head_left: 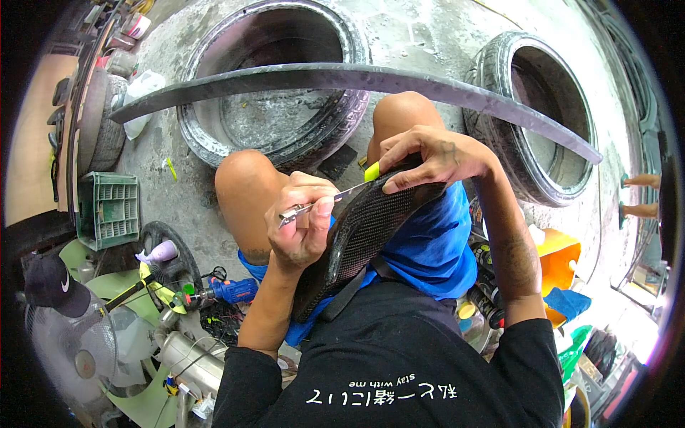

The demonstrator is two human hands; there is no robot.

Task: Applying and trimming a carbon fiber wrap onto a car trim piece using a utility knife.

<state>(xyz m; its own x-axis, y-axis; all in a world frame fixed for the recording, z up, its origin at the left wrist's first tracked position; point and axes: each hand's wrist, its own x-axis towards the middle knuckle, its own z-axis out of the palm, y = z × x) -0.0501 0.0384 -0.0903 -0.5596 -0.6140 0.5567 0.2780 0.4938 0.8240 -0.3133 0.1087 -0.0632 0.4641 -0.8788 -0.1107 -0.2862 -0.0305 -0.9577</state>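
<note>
My left hand grips a slim silver utility knife. Its thin blade points toward a short piece of yellow tape at the edge of a black woven carbon-fibre panel. Curved and glossy along its rim, the panel lies across my lap and leans on my thighs. At its far end my right hand pinches it, thumb on the near face and fingers over the edge, close to the tape. Whether the blade tip touches the tape or the panel I cannot tell.
A long dark curved strip rests across two worn tyres beyond my knees. On the left are a green crate, a blue power drill, a cap and a fan. Cans and an orange container stand right.
</note>
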